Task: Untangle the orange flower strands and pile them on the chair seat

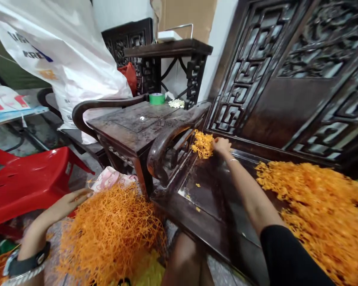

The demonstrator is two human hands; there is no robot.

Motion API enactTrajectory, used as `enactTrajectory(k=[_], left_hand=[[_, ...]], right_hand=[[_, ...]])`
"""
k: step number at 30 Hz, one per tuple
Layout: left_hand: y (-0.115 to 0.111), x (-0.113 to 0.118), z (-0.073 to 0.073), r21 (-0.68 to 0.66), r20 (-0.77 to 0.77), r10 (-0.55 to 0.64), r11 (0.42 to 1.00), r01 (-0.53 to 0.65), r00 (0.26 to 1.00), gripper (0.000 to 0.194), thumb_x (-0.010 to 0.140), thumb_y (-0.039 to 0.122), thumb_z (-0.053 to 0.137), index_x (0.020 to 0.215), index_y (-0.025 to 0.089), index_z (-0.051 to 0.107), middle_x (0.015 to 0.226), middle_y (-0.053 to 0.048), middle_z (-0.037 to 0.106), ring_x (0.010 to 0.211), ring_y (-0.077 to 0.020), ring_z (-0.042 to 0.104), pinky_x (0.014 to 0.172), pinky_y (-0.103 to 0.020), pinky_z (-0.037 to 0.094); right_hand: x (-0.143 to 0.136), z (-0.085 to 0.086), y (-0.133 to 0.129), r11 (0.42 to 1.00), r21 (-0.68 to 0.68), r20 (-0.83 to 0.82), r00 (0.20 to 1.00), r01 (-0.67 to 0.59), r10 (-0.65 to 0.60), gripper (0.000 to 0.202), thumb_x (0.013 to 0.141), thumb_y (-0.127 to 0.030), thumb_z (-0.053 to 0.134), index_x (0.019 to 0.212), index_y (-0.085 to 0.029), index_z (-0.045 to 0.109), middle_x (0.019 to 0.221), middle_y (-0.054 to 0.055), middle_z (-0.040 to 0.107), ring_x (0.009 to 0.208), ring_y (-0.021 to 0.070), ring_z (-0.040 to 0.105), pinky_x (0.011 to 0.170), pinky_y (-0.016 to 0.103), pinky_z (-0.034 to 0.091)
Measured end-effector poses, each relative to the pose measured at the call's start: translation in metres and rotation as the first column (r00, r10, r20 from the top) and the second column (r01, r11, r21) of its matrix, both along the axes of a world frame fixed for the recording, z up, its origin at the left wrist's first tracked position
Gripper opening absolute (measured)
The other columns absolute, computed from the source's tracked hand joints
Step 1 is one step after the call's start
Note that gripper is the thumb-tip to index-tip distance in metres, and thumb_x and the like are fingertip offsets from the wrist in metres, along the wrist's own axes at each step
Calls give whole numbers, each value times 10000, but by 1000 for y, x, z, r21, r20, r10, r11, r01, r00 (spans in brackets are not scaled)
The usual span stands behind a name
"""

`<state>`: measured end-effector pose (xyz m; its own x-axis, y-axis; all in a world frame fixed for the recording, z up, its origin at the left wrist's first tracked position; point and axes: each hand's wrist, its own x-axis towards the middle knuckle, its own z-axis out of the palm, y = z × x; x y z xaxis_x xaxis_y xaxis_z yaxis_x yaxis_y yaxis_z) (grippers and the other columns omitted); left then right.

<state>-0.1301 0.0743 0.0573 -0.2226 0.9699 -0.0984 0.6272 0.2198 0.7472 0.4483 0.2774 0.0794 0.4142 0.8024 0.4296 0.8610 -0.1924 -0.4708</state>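
Note:
My right hand [222, 145] reaches out over the dark wooden bench, its fingers closed at the edge of a small clump of orange strands [203, 144]. That clump lies by the bench's armrest. Low on the left, my left hand [73, 200] has its fingers stretched out, touching the upper edge of a big tangled heap of thin orange strands [113, 234] in front of me. A pink and white patterned cloth or bag [115, 177] shows behind this heap. Farther right on the bench spreads another large orange pile [322, 210], fluffier in look.
A dark wooden side table [128, 125] with a green tape roll [156, 98] stands beyond the curved armrest [164, 155]. At left are a red plastic stool [32, 178] and a big white sack [77, 67]. A carved bench back [262, 91] rises at right.

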Motion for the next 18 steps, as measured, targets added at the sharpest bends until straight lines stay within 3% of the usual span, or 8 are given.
enactTrajectory(k=[3,5,8,10,12,15,16,18], left_hand=[[-10,23,3,140,-146,126,984,-105,981,355,625,617,671,734,280,689,785,16,710,834,-288,620,778,-386,479],[-23,65,16,339,15,197,921,-190,980,294,784,531,576,795,266,700,746,-2,687,749,-237,591,710,-338,458],[-37,157,42,572,424,-223,817,-68,878,291,846,410,579,654,218,683,634,-26,651,631,-178,569,664,-288,449],[-37,220,57,627,459,-546,758,180,701,119,827,285,640,871,222,731,721,-38,687,665,-164,597,682,-272,446],[-27,274,70,683,470,-709,670,292,526,335,826,251,652,1160,236,646,962,-75,710,828,-191,633,702,-278,459],[1,335,86,753,535,-674,653,74,509,741,675,294,804,1337,222,479,1442,-144,438,1316,-298,415,999,-383,414],[11,351,91,736,578,-640,677,15,506,874,600,309,852,1361,200,436,1510,-165,328,1383,-318,321,1051,-403,377],[28,376,97,663,676,-626,747,49,388,896,589,325,852,1353,150,417,1498,-210,325,1355,-313,371,1027,-401,392]], right_hand=[[2,10,-1,992,123,53,999,5,-12,192,873,-245,504,962,-119,618,1152,198,564,1139,323,470,966,521,367],[0,24,-4,972,233,72,997,22,-40,269,896,-248,410,1050,-114,584,1247,223,494,1196,326,420,988,503,339],[-9,51,-14,934,357,69,997,0,-27,302,916,-264,328,1075,-131,548,1143,185,548,1088,278,499,945,445,381],[-18,69,-30,897,435,61,997,-71,49,267,912,-290,344,1004,-155,555,993,139,600,966,258,547,894,426,410],[-30,84,-55,859,495,66,991,-133,116,257,918,-324,345,927,-178,557,889,106,611,876,244,559,854,415,423],[-48,102,-100,827,540,65,988,-153,141,318,952,-365,291,843,-202,541,797,69,591,748,205,546,778,375,436],[-52,105,-115,824,544,57,986,-160,154,340,959,-384,286,803,-207,531,761,56,576,700,190,532,735,355,439],[-56,110,-137,843,498,46,977,-204,209,391,958,-445,327,701,-211,506,665,26,536,601,157,494,629,309,430]])
